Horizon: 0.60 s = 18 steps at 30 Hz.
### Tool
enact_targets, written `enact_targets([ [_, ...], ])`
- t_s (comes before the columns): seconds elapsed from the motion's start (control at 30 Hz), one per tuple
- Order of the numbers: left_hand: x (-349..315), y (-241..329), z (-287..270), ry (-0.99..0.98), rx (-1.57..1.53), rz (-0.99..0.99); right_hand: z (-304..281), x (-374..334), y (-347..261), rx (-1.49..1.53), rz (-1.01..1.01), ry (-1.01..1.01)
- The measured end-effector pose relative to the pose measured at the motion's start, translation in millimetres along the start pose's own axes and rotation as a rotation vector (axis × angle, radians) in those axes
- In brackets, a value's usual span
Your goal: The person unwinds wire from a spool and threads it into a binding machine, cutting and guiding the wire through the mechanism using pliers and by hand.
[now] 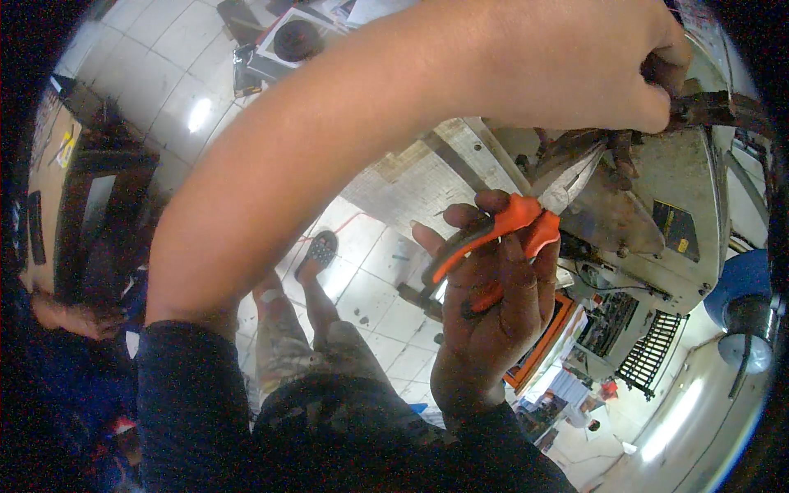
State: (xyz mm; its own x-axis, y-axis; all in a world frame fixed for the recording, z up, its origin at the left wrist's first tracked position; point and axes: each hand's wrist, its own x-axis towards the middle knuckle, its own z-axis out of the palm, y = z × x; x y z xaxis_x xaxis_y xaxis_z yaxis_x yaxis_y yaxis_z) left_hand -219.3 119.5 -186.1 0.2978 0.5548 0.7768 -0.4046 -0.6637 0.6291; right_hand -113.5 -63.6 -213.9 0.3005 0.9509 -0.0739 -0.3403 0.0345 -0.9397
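Right of centre, pliers [526, 215] with orange-red handles sit in your right hand [500, 283], your fingers wrapped around the grips. Their metal nose slants up and right toward dark parts of a pale metal machine [694, 177]; you cannot tell whether the tip touches them. Above, your left hand [633, 62] is curled inward beside a dark bar [708, 108], though its grip cannot be made out. Below the machine stands a black slatted, basket-like rack [652, 355], contents unclear, and nearer your right wrist an orange-edged case [538, 352], with papers [564, 386] just beside it. Beyond your left forearm, a dark round item [297, 39] rests on a white, tray-like surface [330, 31].
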Motion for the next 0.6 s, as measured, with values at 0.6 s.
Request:
enact_targets([
  [0.6,3.2,1.2,-7.5,-0.061,0.066,-0.041,4.2,-3.2,-1.5,-0.094,-0.008,0.02],
])
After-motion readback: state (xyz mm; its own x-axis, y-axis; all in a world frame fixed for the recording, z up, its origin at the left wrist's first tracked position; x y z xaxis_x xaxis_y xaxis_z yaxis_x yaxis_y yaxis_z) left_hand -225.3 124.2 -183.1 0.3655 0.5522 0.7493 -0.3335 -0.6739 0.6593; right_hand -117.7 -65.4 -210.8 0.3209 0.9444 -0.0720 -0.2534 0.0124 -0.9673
